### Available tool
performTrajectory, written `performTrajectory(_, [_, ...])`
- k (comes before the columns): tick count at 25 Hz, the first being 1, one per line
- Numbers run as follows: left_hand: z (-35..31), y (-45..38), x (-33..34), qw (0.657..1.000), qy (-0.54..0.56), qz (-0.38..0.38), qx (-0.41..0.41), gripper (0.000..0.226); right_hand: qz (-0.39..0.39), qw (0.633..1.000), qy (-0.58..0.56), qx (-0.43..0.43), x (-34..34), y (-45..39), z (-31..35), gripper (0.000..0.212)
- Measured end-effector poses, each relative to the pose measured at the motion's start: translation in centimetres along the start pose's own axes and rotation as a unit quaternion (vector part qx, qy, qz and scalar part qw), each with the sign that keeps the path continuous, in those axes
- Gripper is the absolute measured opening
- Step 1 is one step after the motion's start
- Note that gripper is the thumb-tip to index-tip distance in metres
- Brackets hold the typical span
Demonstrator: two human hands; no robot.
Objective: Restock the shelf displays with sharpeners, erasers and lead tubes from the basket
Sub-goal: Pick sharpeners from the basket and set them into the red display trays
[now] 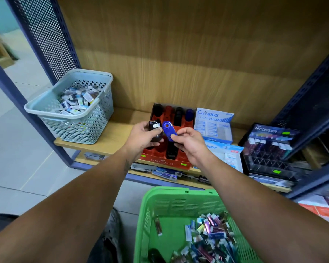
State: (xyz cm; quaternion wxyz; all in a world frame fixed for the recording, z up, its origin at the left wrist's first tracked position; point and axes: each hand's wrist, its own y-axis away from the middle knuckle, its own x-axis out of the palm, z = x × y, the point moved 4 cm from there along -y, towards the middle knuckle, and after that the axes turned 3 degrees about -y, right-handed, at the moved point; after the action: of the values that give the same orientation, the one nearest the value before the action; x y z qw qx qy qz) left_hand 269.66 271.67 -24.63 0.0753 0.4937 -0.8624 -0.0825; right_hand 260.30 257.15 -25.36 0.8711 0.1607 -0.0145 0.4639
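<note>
Two sharpeners are up in the hands over the red Faber-Castell display tray [164, 162]: the left hand [141, 138] grips a black sharpener [154, 128], the right hand [191, 144] pinches a blue sharpener [169, 130] by its lower end. Right beside the tray sits a Campus eraser box [214, 125]. Green basket [171, 203] with lead tubes [211, 234] is down below, grey basket [72, 107] on the shelf's left end.
</note>
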Motion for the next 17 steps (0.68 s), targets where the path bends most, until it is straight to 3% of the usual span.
performTrajectory(9, [0.0, 0.7, 1.9, 0.984, 0.078, 0.157, -0.026, 0.032, 0.047, 0.998, -0.027, -0.009, -0.1, 0.4, 0.0, 0.035])
performTrajectory(12, [-0.1, 0.7, 2.3, 0.989, 0.062, 0.133, -0.024, 0.034, 0.060, 0.998, 0.010, 0.002, 0.0, 0.5, 0.5, 0.035])
performTrajectory(14, [-0.1, 0.4, 2.0, 0.996, 0.036, 0.083, -0.007, 0.033, 0.073, 0.996, 0.042, 0.005, -0.2, 0.4, 0.9, 0.045])
performTrajectory(17, [-0.3, 0.0, 2.5, 0.993, -0.089, 0.052, 0.054, 0.024, 0.097, 0.993, 0.067, -0.025, -0.2, 0.6, 2.1, 0.034])
